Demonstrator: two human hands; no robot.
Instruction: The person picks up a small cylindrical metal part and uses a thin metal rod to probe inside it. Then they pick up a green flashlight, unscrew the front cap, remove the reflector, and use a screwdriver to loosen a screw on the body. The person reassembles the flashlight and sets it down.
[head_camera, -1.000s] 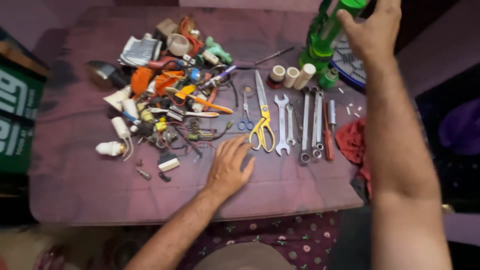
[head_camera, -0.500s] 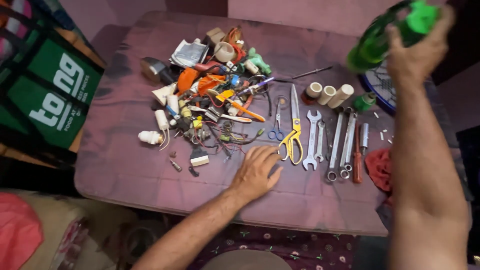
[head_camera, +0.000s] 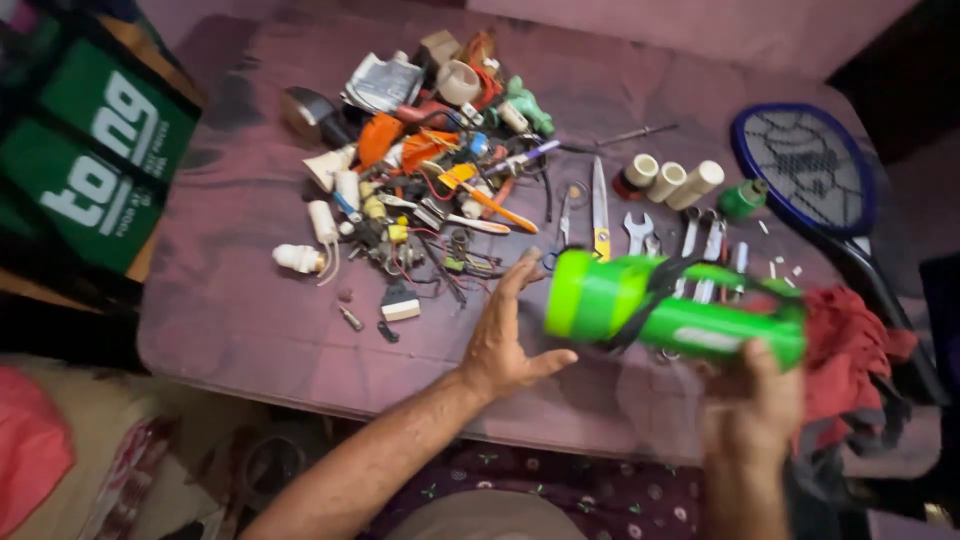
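While my right hand (head_camera: 750, 410) grips the green flashlight (head_camera: 670, 310) by its narrow tail, held level above the counter (head_camera: 230, 310), it feels like light, stiff, smooth plastic, best grasped around the barrel. My left hand (head_camera: 505, 335) rests open and flat beside the scissors (head_camera: 598, 215) and wrenches (head_camera: 700, 250).

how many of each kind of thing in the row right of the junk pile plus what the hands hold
green torch in the right hand: 1
scissors: 1
cream rolls: 3
small green bottle: 1
blue racket swatter: 1
red cloth: 1
Total: 8
The spanners behind the torch are too hidden to count. The left hand holds nothing.
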